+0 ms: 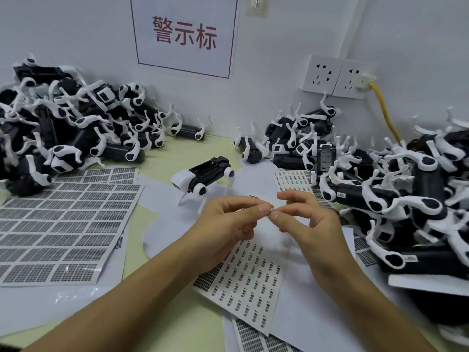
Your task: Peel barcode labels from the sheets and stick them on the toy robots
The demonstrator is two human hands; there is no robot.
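Left hand (228, 219) and right hand (304, 219) fingers are pinching one tiny white barcode label (270, 212) between them. Advice: hold only edges, keeping adhesive clean for black-and-white toy robot (203, 177).

Red "警示标" on the white wall sign (184, 34)

I'm looking down through the head camera and both forearms are showing bare from the bottom edge up to the wrists, with no sleeve reaching into view on either side. The left hand (225, 219) is showing uncovered, no glove on it. The right hand (304, 219) is showing uncovered too. Fingernails are looking short and plain. I'm not making out any markings from here.
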